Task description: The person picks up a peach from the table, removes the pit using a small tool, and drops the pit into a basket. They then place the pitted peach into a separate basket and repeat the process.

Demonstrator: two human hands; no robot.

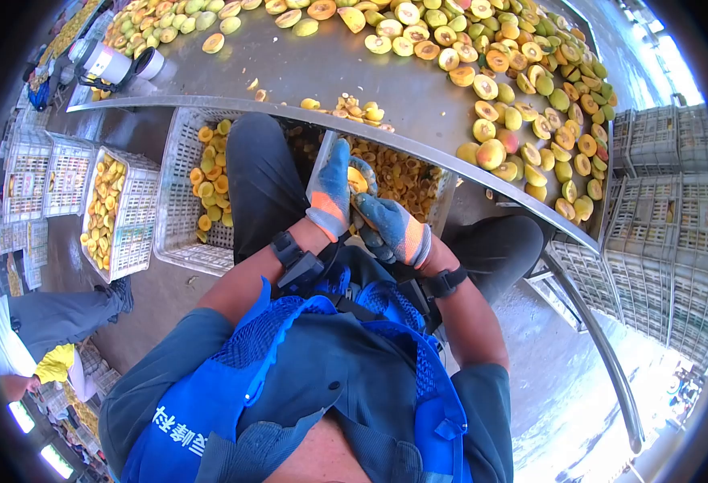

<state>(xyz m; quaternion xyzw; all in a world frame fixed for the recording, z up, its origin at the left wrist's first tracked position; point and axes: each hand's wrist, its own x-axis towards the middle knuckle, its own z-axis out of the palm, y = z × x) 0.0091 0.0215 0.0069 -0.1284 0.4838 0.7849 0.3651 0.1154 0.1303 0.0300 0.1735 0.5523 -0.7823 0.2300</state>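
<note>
My left hand point(332, 191), in a blue and orange glove, is closed around a yellow peach half point(358, 179) just in front of the metal table's near edge. Close against it, my gloved right hand point(396, 228) has its fingers curled; anything inside them is hidden. Below both hands, between my knees, sits a bin of orange-brown fruit pieces point(402, 173). Many cut peach halves point(495, 60) and a few whole-looking fruits are heaped on the table point(330, 72).
A crate of peach halves point(178, 193) stands beside my left knee, with another filled crate point(135, 217) farther left. Stacked crates point(664, 217) rise at the right near a curved metal bar point(603, 346). Another person's leg point(64, 318) shows at left.
</note>
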